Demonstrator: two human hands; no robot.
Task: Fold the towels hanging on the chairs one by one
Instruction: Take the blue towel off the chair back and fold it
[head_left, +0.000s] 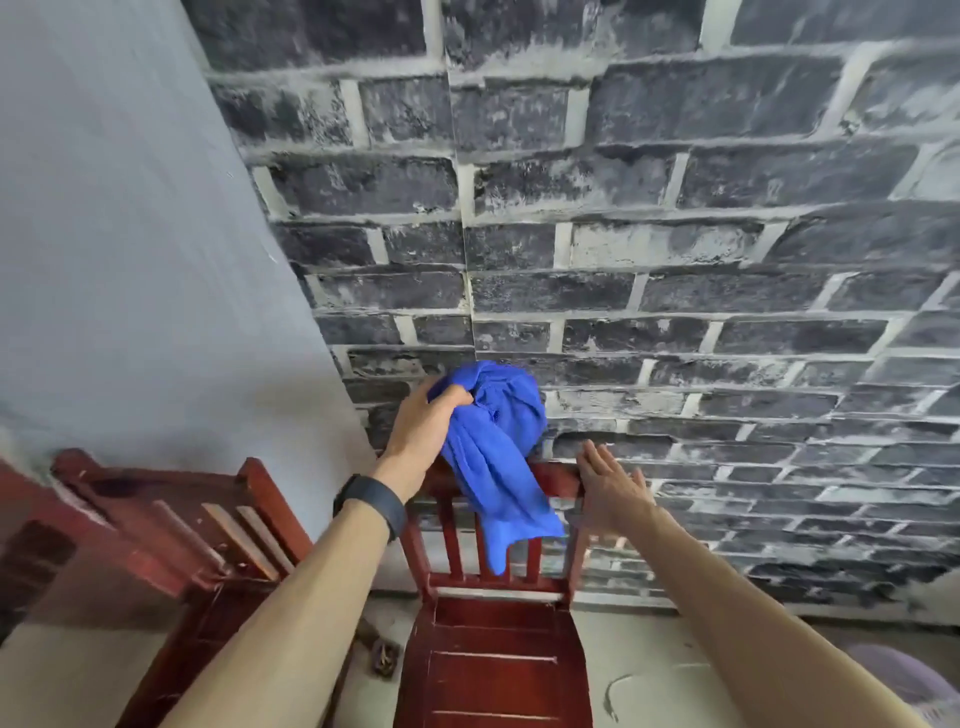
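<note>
Two grips: left grip (422, 425) clamped on bunched blue towel (493, 467), covering chair (493, 665) rail; right grip (612, 492) spread, blurred.

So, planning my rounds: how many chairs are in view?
2. One chair straight ahead at the brick wall, below the blue towel; a second chair left of it, by the grey wall. Others may be out of frame.

Bare forearms; a black wristband (370, 499) on the left.
</note>
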